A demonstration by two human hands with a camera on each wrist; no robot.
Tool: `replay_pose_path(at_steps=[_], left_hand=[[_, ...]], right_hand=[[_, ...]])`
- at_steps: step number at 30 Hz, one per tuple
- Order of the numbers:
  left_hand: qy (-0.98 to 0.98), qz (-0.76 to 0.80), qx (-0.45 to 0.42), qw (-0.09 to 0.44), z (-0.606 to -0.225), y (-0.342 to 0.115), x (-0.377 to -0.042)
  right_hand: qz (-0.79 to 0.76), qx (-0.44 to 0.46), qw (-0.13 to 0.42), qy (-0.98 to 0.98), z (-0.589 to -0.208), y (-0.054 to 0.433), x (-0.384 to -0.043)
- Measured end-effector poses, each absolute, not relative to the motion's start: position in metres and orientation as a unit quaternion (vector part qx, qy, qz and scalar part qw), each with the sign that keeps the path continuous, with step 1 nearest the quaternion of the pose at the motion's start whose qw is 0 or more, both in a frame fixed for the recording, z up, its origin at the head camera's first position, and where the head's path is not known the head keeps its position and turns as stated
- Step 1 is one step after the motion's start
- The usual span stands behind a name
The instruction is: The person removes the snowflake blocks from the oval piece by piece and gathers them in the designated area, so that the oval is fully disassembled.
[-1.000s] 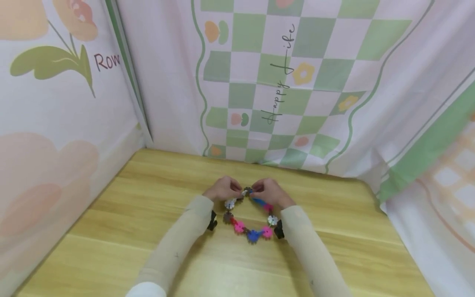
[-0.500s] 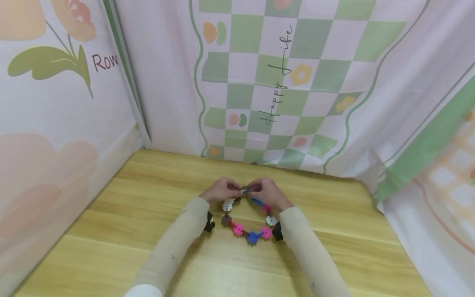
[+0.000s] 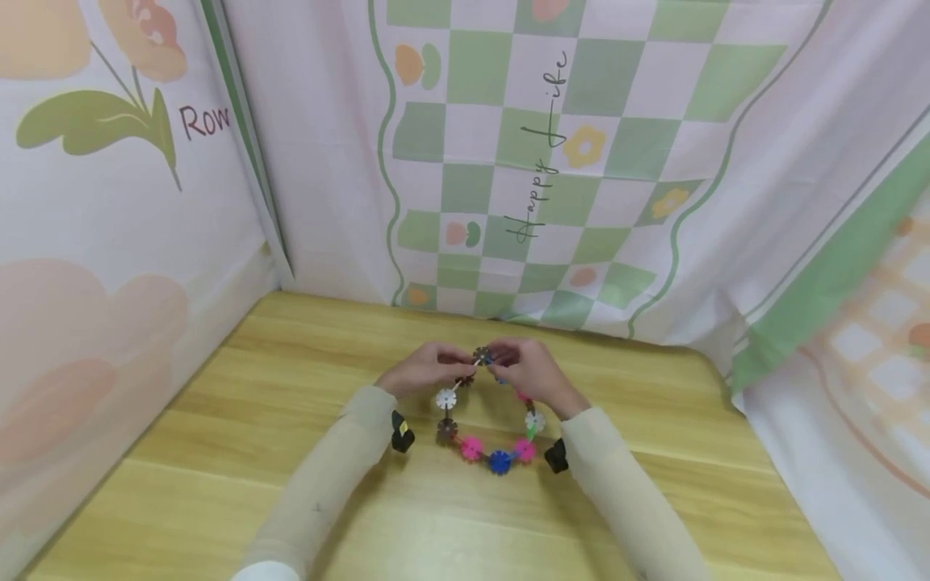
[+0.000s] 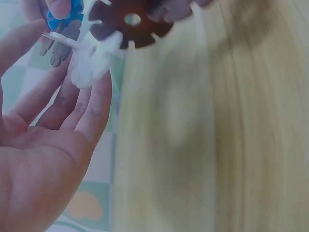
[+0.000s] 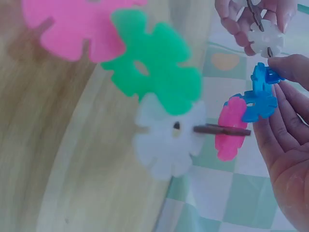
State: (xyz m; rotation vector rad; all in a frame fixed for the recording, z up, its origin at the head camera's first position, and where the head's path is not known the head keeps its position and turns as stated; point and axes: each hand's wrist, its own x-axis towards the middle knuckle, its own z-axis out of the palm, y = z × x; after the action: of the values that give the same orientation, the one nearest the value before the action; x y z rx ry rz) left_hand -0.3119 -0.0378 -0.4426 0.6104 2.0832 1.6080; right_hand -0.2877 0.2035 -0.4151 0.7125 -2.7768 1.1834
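Interlocking plastic flower discs make a ring-shaped chain, with a blue disc [image 3: 500, 461] at its near side and pink, white and brown ones around. At its far end my left hand [image 3: 429, 367] and right hand [image 3: 534, 371] hold it close together. In the left wrist view, my left thumb and fingers pinch a white disc [image 4: 91, 58], beside a brown disc [image 4: 130, 21]. My right hand [image 5: 294, 125] pinches blue discs [image 5: 260, 96] in the right wrist view. From these hang a pink disc [image 5: 231, 129], a white disc [image 5: 169, 137] and a green disc [image 5: 154, 63].
A wood-grain table [image 3: 305, 355] lies under the chain. Behind it hangs a green and white checked curtain [image 3: 483, 129], with a printed fabric wall [image 3: 109, 218] at the left. Black wrist cameras [image 3: 402, 433] sit near both cuffs.
Both hands have raised the far end of the chain slightly, and the wrists have spread a little apart. The near discs now face the head camera more flatly.
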Motion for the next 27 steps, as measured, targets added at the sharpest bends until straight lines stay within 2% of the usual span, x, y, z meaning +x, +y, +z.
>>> replay_pose_path(at_steps=[9,18,27], left_hand=[[0.754,0.572,0.259,0.19,-0.42,-0.032,-0.297],[0.756,0.568,0.284,0.162,-0.403,-0.032,-0.288],[0.756,0.555,0.32,0.132,-0.391,-0.027,-0.281]], right_hand=[[0.379,0.286,0.062,-0.878,-0.397,0.219,-0.263],[0.396,0.277,0.029,-0.875,-0.383,0.238,-0.247],[0.395,0.291,0.024,-0.871,-0.379,0.237,-0.241]])
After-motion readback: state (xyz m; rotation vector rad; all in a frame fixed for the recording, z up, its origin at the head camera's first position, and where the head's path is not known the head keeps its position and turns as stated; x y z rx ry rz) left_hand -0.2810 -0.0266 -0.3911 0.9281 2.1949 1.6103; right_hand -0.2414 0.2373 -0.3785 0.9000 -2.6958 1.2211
